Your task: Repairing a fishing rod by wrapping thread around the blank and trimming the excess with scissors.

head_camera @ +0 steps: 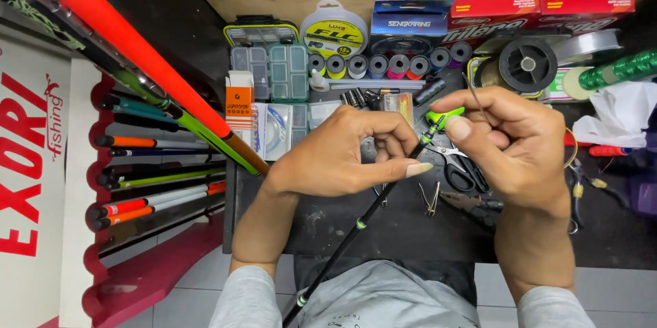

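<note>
Left hand (pixel 342 153) fingers pinch the black rod (pixel 359 222); right hand (pixel 510 140) fingers grip, apparently, thin wire (pixel 475 98) beside its tip.

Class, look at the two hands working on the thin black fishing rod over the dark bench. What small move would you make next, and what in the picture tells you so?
Probably draw the thin line taut with the right hand. It pinches the line beside the rod's green-marked tip, while the left hand grips the black rod just below. The scissors lie unused on the bench.
</note>
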